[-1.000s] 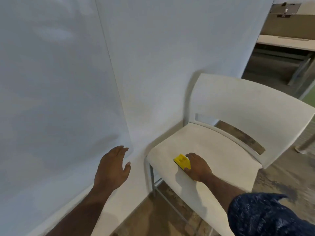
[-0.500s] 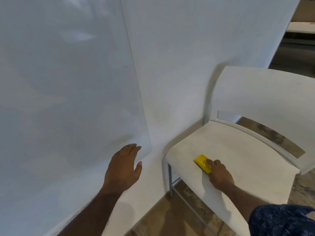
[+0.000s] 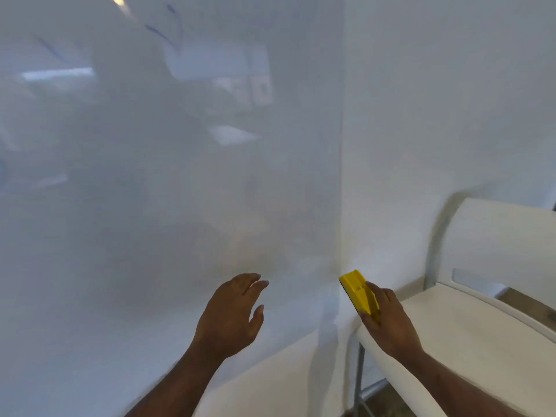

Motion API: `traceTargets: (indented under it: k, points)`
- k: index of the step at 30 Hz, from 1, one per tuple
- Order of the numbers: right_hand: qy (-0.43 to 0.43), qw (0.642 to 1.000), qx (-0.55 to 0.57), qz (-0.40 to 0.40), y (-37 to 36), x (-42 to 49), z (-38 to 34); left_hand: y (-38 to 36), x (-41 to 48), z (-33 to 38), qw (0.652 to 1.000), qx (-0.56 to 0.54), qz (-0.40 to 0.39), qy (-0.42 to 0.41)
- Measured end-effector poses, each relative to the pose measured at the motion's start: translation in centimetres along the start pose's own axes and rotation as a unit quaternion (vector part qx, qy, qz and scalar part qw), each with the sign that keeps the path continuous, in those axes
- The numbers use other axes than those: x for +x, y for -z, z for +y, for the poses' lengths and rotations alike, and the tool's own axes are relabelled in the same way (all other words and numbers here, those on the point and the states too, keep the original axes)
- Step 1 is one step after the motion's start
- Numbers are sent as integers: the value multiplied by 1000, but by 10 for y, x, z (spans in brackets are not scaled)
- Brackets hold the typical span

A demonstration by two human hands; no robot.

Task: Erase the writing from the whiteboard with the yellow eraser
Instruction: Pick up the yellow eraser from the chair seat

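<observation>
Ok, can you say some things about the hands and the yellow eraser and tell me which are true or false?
1. The right hand holds the yellow eraser. True.
2. The left hand grips a marker. False: it is empty, fingers spread.
3. Blue writing shows high on the whiteboard. True.
4. The eraser lies on the chair. False: it is lifted off the seat.
5. The eraser is rubbing the writing. False: it is far below it.
</observation>
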State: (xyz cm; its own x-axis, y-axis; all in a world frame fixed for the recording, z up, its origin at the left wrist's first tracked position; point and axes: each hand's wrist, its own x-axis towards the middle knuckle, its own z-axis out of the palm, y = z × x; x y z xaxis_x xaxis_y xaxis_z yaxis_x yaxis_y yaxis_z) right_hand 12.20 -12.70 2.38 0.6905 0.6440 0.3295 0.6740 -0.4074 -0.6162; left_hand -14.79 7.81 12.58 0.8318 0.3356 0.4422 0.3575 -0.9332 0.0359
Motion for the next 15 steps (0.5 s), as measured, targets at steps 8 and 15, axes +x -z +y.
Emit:
traceTargets:
  k: [8, 15]
  points:
    - [110, 991, 24, 72, 15, 13, -140, 101, -53, -59, 996, 52, 72, 25]
    - [208, 972, 10, 107, 39, 13, -251, 184, -99, -101, 987, 101, 114, 53]
